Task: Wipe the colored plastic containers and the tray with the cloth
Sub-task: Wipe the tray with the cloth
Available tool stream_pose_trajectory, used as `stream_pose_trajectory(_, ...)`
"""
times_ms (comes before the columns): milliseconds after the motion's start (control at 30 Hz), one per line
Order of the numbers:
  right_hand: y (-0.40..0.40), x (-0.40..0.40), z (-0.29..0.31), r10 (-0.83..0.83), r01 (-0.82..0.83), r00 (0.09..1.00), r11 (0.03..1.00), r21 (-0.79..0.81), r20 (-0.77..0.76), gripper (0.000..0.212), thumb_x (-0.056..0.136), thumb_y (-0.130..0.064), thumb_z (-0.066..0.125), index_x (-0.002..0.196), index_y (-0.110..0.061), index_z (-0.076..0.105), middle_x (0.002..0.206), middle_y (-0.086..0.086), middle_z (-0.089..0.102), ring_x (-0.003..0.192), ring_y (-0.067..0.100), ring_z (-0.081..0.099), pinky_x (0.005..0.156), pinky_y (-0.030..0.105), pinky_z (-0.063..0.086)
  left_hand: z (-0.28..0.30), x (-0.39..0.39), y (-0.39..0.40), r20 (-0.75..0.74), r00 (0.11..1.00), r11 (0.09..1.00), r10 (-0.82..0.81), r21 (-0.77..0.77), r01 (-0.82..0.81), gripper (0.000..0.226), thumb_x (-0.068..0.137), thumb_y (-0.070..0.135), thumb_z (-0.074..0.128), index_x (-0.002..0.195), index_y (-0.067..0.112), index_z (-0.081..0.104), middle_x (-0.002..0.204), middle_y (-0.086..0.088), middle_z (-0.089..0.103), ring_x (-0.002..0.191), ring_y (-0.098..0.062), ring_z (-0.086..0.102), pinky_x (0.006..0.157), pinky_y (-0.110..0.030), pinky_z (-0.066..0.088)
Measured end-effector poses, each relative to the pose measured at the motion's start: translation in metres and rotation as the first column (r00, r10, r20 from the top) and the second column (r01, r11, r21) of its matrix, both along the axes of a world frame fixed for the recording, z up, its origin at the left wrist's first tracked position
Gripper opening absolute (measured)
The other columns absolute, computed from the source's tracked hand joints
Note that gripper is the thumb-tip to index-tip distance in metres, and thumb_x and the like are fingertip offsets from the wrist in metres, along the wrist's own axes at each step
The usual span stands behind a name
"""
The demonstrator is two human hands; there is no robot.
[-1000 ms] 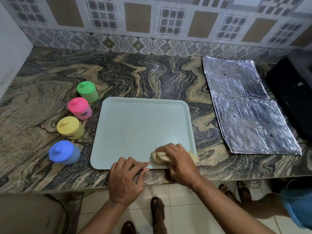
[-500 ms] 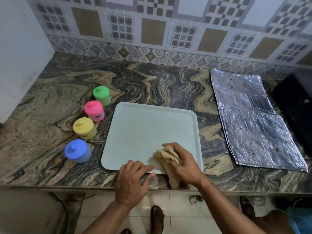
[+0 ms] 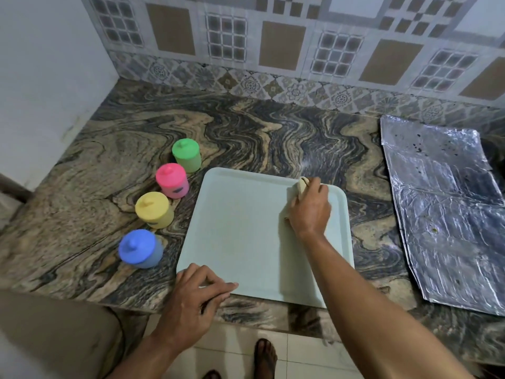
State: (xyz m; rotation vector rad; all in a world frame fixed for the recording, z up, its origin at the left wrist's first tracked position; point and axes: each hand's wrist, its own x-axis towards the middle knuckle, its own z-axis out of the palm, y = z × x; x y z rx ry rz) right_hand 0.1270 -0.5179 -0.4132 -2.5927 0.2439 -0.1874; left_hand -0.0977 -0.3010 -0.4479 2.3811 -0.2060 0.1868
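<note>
A pale green tray (image 3: pixel 246 228) lies flat on the marbled counter. My right hand (image 3: pixel 310 207) grips a beige cloth (image 3: pixel 302 185) and presses it on the tray's far right corner; most of the cloth is hidden under the hand. My left hand (image 3: pixel 195 299) holds the tray's near left edge, fingers curled over the rim. Left of the tray stands a diagonal row of lidded plastic containers: green (image 3: pixel 186 155), pink (image 3: pixel 172 180), yellow (image 3: pixel 153 210) and blue (image 3: pixel 140 248).
A creased sheet of aluminium foil (image 3: pixel 442 214) covers the counter at the right. A tiled wall runs along the back and a white wall stands at the left. The counter's front edge is just below the tray, with floor tiles and feet beneath.
My right hand has slid the cloth from the tray's near edge up to its far right corner. My left hand has stayed on the near edge. The camera view has shifted.
</note>
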Motion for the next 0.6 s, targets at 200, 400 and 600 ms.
stream_pose_trajectory(200, 0.108, -0.009, 0.005, 0.306, -0.295, 0.949, 0.946, 0.132, -0.071, 0.046, 0.095, -0.008, 0.069, 0.137, -0.004, 0.051, 0.130, 0.022, 0.056, 0.105, 0.049, 0.064, 0.083, 0.053, 0.051, 0.003, 0.001, 0.002, -0.023, 1.000, 0.999, -0.016, 0.030, 0.016, 0.018, 0.098, 0.033, 0.065, 0.112, 0.039, 0.076, 0.095, 0.019, 0.053, 0.094, -0.007, 0.050, 0.080, -0.035, 0.042)
stream_pose_trajectory(400, 0.162, -0.029, 0.006, 0.506, -0.482, 0.862, 0.834, 0.269, -0.024, 0.037, 0.100, -0.019, 0.065, 0.135, -0.014, 0.055, 0.122, 0.018, 0.060, 0.099, 0.048, 0.064, 0.084, 0.052, 0.056, 0.006, 0.000, -0.001, 0.020, 1.000, 1.000, 0.000, 0.020, 0.000, 0.023, 0.105, 0.045, 0.054, 0.113, 0.042, 0.075, 0.095, 0.014, 0.056, 0.096, -0.011, 0.052, 0.079, -0.034, 0.042)
stream_pose_trajectory(600, 0.100, -0.054, -0.004, 0.536, -0.536, 0.844, 0.843, 0.039, 0.016, 0.032, 0.101, -0.019, 0.059, 0.132, -0.016, 0.061, 0.116, 0.018, 0.052, 0.078, 0.048, 0.062, 0.065, 0.050, 0.052, 0.001, -0.004, -0.007, 0.070, 0.997, 0.992, 0.046, 0.113, -0.053, 0.016, 0.096, 0.037, 0.063, 0.107, 0.038, 0.076, 0.090, 0.013, 0.053, 0.086, -0.019, 0.053, 0.074, -0.037, 0.043)
